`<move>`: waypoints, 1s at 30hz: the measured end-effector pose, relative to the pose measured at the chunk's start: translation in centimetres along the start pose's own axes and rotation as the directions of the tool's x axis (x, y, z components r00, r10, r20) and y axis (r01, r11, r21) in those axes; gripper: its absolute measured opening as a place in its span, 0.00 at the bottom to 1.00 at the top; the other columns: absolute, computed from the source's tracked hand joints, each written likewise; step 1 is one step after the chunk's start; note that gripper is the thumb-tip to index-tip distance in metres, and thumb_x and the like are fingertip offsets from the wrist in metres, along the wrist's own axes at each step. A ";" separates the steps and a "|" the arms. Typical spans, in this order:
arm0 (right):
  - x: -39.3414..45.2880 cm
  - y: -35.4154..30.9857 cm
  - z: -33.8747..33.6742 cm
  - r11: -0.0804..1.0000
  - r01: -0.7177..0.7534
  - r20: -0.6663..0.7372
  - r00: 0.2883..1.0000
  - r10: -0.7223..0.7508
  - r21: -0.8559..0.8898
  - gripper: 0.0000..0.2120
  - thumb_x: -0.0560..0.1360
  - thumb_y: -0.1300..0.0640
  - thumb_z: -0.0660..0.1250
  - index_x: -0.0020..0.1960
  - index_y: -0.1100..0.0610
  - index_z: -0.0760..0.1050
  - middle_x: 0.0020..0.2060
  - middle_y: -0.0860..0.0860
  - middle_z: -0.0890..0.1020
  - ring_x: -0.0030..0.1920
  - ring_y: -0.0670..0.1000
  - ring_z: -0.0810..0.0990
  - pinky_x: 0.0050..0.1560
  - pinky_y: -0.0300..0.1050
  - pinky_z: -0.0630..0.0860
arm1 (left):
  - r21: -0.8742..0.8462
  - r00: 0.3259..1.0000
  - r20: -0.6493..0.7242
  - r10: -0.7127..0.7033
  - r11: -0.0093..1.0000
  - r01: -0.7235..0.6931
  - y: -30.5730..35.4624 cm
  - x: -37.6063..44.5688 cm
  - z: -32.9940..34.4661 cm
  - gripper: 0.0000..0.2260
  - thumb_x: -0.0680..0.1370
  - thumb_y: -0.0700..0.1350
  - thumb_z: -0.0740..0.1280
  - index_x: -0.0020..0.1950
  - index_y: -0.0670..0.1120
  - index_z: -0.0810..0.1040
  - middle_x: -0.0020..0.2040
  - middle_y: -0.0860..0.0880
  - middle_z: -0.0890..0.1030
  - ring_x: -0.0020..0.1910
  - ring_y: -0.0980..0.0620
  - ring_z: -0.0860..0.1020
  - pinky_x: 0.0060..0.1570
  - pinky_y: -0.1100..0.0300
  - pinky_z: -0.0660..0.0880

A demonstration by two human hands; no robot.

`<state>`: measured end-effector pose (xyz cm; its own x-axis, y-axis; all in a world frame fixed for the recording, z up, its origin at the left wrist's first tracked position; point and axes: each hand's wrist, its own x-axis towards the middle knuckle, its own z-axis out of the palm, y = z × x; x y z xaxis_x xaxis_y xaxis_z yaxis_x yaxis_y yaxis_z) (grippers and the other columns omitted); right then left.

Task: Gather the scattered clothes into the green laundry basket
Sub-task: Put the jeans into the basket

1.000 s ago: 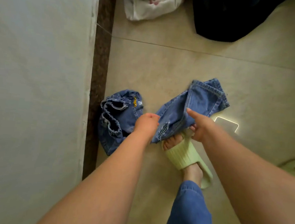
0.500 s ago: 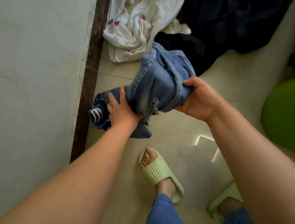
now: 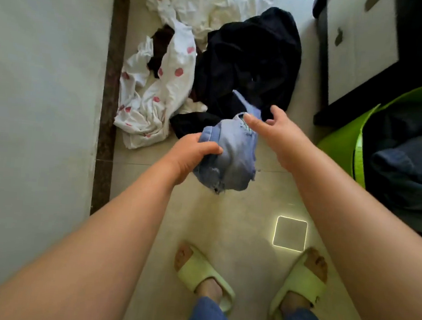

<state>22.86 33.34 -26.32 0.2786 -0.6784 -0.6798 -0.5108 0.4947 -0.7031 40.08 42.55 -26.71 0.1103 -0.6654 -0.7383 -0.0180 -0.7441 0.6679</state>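
Left of the green laundry basket [image 3: 343, 146], the left hand [image 3: 192, 155] gripped the bunched denim garment [image 3: 233, 156]; the right hand [image 3: 281, 130], fingers spread, seemingly just touched it. Soft, floppy denim: best grabbed by the bundle.

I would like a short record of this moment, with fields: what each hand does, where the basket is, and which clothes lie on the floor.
left hand: grips the bunched denim garment, held above the floor
right hand: open, fingers spread beside the denim
green laundry basket: at the right, dark clothes inside
on floor: white garment with pink dots; dark garment
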 end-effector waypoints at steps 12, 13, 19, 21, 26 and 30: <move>-6.2 -1.3 -12.2 0.826 -0.113 0.527 0.816 -0.240 0.551 0.52 0.58 0.27 0.70 0.74 0.56 0.65 0.68 0.58 0.74 0.69 0.56 0.72 0.70 0.54 0.67 | -0.199 0.975 0.013 0.221 0.956 -0.214 17.8 -3.0 9.3 0.06 0.74 0.42 0.69 0.38 0.44 0.79 0.34 0.45 0.80 0.36 0.48 0.80 0.41 0.56 0.77; -7.2 -1.3 -13.9 0.783 -0.091 0.511 0.802 -0.308 0.615 0.49 0.61 0.31 0.71 0.73 0.57 0.66 0.68 0.58 0.74 0.70 0.57 0.71 0.70 0.54 0.68 | -0.254 0.970 0.004 0.241 0.939 -0.233 19.5 -3.3 10.9 0.07 0.76 0.41 0.68 0.39 0.43 0.78 0.34 0.44 0.80 0.35 0.48 0.80 0.40 0.56 0.77; -10.5 -0.9 -19.7 0.815 0.094 0.223 0.938 -0.264 0.571 0.21 0.67 0.63 0.72 0.59 0.63 0.77 0.55 0.61 0.82 0.57 0.60 0.81 0.59 0.57 0.76 | -0.395 0.940 0.103 0.325 0.881 -0.261 24.5 -4.2 19.5 0.09 0.79 0.39 0.64 0.40 0.42 0.80 0.35 0.43 0.81 0.34 0.47 0.81 0.43 0.56 0.78; -11.4 -0.1 -22.6 0.776 0.118 0.078 0.974 -0.211 0.619 0.17 0.67 0.62 0.71 0.56 0.62 0.78 0.50 0.59 0.85 0.51 0.57 0.84 0.52 0.53 0.79 | -0.391 0.926 0.178 0.333 0.887 -0.244 25.4 -5.0 22.6 0.08 0.79 0.41 0.65 0.43 0.40 0.79 0.38 0.39 0.80 0.38 0.43 0.81 0.47 0.52 0.79; -14.0 1.9 -27.7 0.528 0.161 -0.033 0.969 -0.244 0.834 0.30 0.52 0.54 0.83 0.51 0.62 0.82 0.46 0.55 0.86 0.47 0.54 0.85 0.44 0.48 0.82 | -0.341 0.865 -0.019 0.501 0.810 -0.476 26.3 -6.4 27.3 0.11 0.80 0.46 0.65 0.55 0.40 0.79 0.49 0.40 0.83 0.49 0.44 0.83 0.55 0.49 0.79; -16.8 2.0 -32.5 0.263 0.276 -0.188 0.930 -0.315 0.924 0.18 0.54 0.55 0.79 0.42 0.61 0.86 0.43 0.55 0.86 0.47 0.54 0.85 0.45 0.49 0.82 | 0.119 0.897 0.056 0.438 0.889 -0.442 25.3 -5.6 28.4 0.26 0.76 0.68 0.56 0.56 0.49 0.81 0.49 0.46 0.85 0.49 0.50 0.83 0.58 0.54 0.77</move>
<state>-9.26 28.09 -9.56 0.2669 -0.8893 -0.3714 0.6944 0.4447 -0.5657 10.77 25.73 -8.30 0.0354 -0.9263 -0.3751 -0.1827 -0.3750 0.9088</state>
